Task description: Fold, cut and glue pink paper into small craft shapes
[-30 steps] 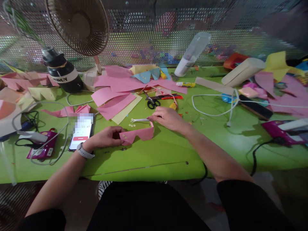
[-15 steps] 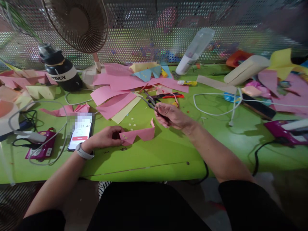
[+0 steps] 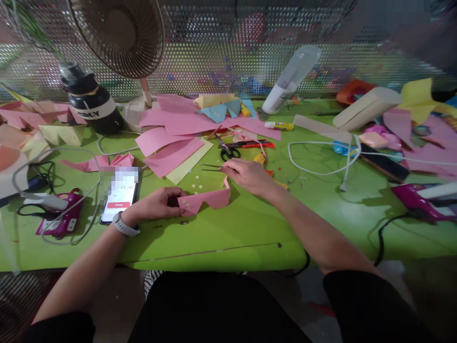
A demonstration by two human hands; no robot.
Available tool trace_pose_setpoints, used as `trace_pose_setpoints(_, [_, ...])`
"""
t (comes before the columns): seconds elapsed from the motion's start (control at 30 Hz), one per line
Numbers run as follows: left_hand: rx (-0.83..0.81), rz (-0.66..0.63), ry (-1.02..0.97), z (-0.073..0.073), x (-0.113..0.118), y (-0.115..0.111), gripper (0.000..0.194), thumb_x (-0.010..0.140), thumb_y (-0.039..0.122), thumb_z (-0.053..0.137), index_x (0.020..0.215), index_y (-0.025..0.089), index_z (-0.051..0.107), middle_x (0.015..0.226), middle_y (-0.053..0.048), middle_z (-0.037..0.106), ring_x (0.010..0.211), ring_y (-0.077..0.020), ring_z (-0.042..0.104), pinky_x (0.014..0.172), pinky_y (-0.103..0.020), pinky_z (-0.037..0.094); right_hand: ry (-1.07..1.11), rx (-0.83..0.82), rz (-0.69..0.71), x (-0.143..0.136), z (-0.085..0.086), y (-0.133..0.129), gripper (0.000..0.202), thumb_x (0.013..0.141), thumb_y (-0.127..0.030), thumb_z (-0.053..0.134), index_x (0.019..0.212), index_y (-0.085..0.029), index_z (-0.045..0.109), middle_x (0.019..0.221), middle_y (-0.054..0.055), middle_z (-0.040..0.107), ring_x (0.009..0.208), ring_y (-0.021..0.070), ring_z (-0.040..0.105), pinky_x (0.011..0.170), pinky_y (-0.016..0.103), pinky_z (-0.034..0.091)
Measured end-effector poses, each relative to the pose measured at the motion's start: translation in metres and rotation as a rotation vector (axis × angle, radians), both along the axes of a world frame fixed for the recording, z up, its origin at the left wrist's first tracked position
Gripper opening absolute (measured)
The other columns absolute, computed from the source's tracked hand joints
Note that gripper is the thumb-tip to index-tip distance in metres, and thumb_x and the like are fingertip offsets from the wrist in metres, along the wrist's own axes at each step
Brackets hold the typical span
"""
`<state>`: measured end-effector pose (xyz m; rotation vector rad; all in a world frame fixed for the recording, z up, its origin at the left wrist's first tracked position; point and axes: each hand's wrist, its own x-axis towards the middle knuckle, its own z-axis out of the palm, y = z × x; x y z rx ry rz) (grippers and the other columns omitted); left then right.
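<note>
Pink folded paper glasses (image 3: 209, 200) stand on the green table, with small yellow squares stuck near their left end. The thumb and fingers of my left hand (image 3: 167, 202) pinch that left end. My right hand (image 3: 246, 175) is closed on thin metal tweezers (image 3: 209, 167), whose tips point left above several small yellow paper squares (image 3: 196, 185). Black-handled scissors (image 3: 229, 152) lie just behind my right hand. Beyond them is a red and black cutter (image 3: 255, 143).
A phone (image 3: 119, 197) lies beside my left wrist. Pink sheets (image 3: 174, 155), a glue stick (image 3: 279, 126) and a clear bottle (image 3: 293, 78) are at the back. A fan (image 3: 117, 35) and black bottle (image 3: 93, 107) stand back left. White cable (image 3: 314, 169) loops at right.
My right hand has moved slightly left and down, and the tweezers now point left over the small squares. The scissors' handles have come into fuller view. My left hand has stayed still.
</note>
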<state>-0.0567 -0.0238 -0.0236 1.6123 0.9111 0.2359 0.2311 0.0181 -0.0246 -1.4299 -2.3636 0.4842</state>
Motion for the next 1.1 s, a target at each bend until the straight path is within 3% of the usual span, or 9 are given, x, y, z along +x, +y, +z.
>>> trace_pose_setpoints(0.23, [-0.011, -0.003, -0.003, 0.0024, 0.0012, 0.0004, 0.04, 0.08, 0.039, 0.07, 0.106, 0.01, 0.061, 0.091, -0.008, 0.066, 0.071, -0.0133, 0.06, 0.059, -0.024, 0.046, -0.218, 0.052, 0.045, -0.0029, -0.0095, 0.0032, 0.025, 0.097, -0.037, 0.052, 0.107, -0.024, 0.071, 0.104, 0.004, 0.074, 0.085, 0.0218, 0.067, 0.063, 0.028, 0.04])
trace_pose_setpoints(0.47, [-0.022, 0.005, -0.013, 0.0005, 0.0003, -0.0005, 0.038, 0.081, 0.04, 0.069, 0.105, 0.012, 0.06, 0.086, -0.005, 0.065, 0.069, -0.0125, 0.058, 0.057, -0.023, 0.045, -0.221, 0.06, 0.072, -0.0034, -0.0095, 0.0021, 0.028, 0.098, -0.036, 0.049, 0.097, -0.023, 0.074, 0.096, 0.005, 0.074, 0.076, 0.018, 0.064, 0.06, 0.027, 0.038])
trace_pose_setpoints(1.1, [-0.04, 0.012, -0.024, 0.0025, 0.0011, -0.0012, 0.039, 0.08, 0.04, 0.071, 0.104, 0.012, 0.06, 0.087, -0.005, 0.065, 0.07, -0.0129, 0.059, 0.058, -0.024, 0.045, -0.217, 0.083, 0.116, -0.0019, -0.0102, -0.002, 0.032, 0.099, -0.039, 0.046, 0.094, -0.023, 0.074, 0.086, 0.006, 0.072, 0.07, 0.0178, 0.06, 0.059, 0.027, 0.036])
